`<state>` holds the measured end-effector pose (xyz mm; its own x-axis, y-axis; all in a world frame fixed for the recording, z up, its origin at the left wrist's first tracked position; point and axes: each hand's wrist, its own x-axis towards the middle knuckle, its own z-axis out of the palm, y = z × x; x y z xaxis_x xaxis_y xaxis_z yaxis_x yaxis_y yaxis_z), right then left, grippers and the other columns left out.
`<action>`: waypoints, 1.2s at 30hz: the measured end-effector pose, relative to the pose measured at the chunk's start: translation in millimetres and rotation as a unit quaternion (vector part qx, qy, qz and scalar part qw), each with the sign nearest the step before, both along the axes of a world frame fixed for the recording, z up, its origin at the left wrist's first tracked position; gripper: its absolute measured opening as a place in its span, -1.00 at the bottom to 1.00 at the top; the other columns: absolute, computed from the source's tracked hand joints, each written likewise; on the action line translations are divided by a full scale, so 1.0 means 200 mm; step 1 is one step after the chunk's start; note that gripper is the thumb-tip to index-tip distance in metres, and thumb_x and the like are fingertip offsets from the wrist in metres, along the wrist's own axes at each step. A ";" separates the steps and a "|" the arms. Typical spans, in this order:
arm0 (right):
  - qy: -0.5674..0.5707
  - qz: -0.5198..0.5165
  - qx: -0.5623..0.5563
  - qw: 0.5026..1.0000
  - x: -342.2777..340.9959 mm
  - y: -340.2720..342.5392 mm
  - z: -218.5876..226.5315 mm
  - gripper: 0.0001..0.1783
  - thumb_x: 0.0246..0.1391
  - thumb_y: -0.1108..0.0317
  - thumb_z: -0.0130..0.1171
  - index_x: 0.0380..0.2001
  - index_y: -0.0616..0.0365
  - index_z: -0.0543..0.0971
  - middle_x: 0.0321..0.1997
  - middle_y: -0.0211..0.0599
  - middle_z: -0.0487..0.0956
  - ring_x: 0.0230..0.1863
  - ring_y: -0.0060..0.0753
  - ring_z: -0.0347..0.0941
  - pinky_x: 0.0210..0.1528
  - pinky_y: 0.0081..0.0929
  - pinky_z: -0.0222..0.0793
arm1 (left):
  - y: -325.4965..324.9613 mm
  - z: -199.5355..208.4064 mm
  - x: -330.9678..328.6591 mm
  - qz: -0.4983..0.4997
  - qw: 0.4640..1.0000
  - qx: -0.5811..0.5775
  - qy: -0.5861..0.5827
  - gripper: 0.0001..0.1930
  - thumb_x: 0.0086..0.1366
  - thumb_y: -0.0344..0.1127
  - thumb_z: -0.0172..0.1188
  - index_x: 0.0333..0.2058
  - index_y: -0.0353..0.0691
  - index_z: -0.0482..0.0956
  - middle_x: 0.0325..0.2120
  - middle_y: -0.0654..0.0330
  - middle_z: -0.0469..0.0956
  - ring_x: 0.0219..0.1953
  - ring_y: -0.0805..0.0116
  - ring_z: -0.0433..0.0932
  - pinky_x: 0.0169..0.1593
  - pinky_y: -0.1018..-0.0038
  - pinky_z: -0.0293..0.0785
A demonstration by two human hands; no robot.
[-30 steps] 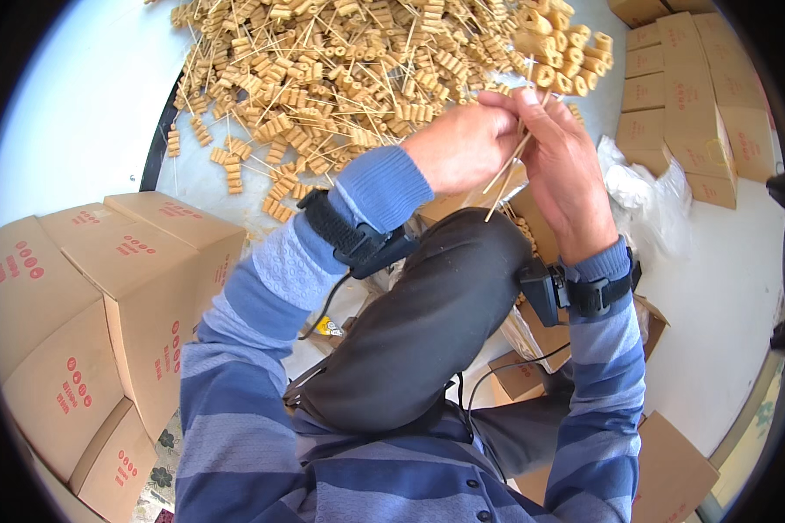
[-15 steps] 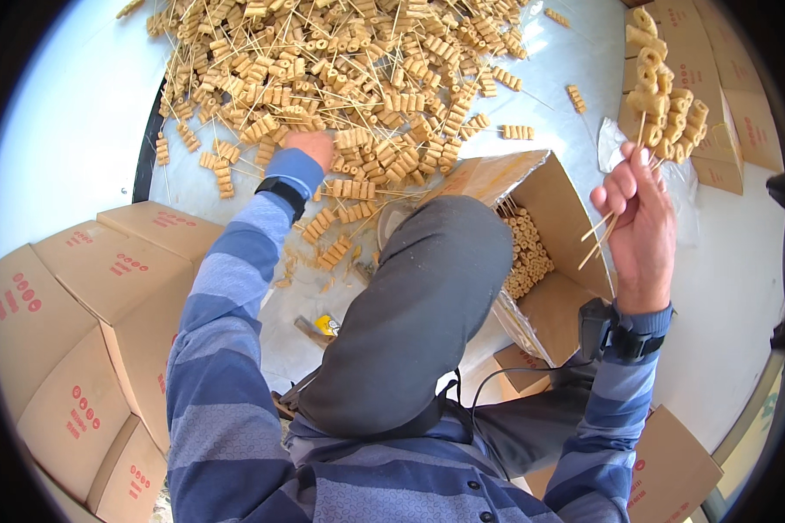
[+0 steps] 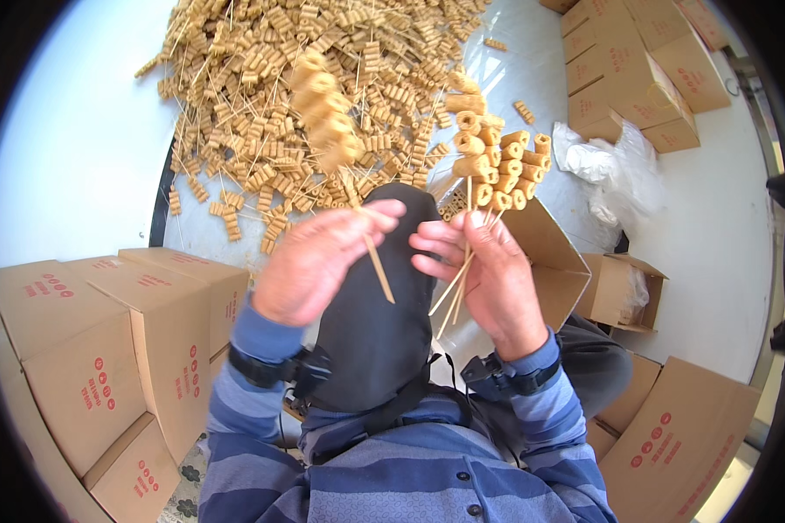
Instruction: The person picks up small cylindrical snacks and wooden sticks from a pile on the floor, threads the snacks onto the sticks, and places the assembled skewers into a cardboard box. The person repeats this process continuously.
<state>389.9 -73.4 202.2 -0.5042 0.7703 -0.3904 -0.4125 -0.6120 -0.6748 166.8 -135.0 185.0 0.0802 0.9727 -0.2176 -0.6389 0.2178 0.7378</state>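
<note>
My left hand (image 3: pixel 323 253) pinches the stick of a skewer (image 3: pixel 324 109) threaded with ridged, tan food rolls, blurred by motion. Its stick end pokes out below my fingers. Close to its right, my right hand (image 3: pixel 488 275) grips several skewers (image 3: pixel 488 161) by their sticks, their hollow rolls bunched upright above the thumb and the bare stick ends crossing below. Both hands are raised over my dark-trousered knee (image 3: pixel 379 305). Beyond them lies a large heap of the same skewers (image 3: pixel 262 87) on a pale surface.
An open cardboard box (image 3: pixel 549 253) stands to the right of my knee, mostly hidden by it and my right hand. Stacked cartons (image 3: pixel 105 322) line the left, and more cartons (image 3: pixel 628 61) stand far right. Clear plastic bags (image 3: pixel 615 170) and a small open carton (image 3: pixel 624 292) lie at right.
My left hand has come back from the heap with a skewer. My right hand has moved left with its bunch, so both hands are now side by side. The view has shifted too.
</note>
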 end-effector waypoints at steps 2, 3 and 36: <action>-0.001 -0.011 0.013 1.000 0.00 -0.08 0.06 -0.74 0.47 0.17 -0.10 -0.08 0.12 0.43 -0.02 -0.02 0.63 0.04 -0.13 0.60 0.09 -0.16 0.58 | -0.02 0.07 0.18 -0.028 0.999 0.017 0.014 -0.69 0.49 -0.31 0.02 0.00 -0.44 0.59 0.13 -0.04 0.52 0.21 0.26 0.44 0.27 0.36 0.34; -0.024 -0.010 0.009 1.000 0.02 -0.12 0.10 -0.73 0.47 0.15 -0.11 -0.06 0.13 0.41 -0.03 -0.03 0.63 0.04 -0.16 0.61 0.08 -0.19 0.58 | -0.03 0.09 0.26 -0.036 0.998 0.008 0.048 -0.70 0.49 -0.33 0.02 0.01 -0.42 0.60 0.12 0.00 0.53 0.22 0.27 0.43 0.26 0.36 0.33; 0.023 0.076 -0.009 0.997 0.40 -0.50 0.14 -0.71 0.47 0.11 -0.14 -0.14 0.10 0.41 -0.34 0.06 0.66 -0.40 -0.09 0.67 -0.54 -0.55 0.40 | 0.04 0.26 0.51 0.000 0.983 0.145 -0.109 -0.22 0.41 0.16 0.09 0.29 -0.45 0.19 0.18 -0.16 0.41 0.22 0.06 0.45 0.28 0.15 0.40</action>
<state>469.8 -173.2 230.2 -0.6317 0.6770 -0.3777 -0.3444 -0.6816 -0.6457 268.9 -127.5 236.7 0.0948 0.9913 0.0908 -0.7892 0.0192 0.6138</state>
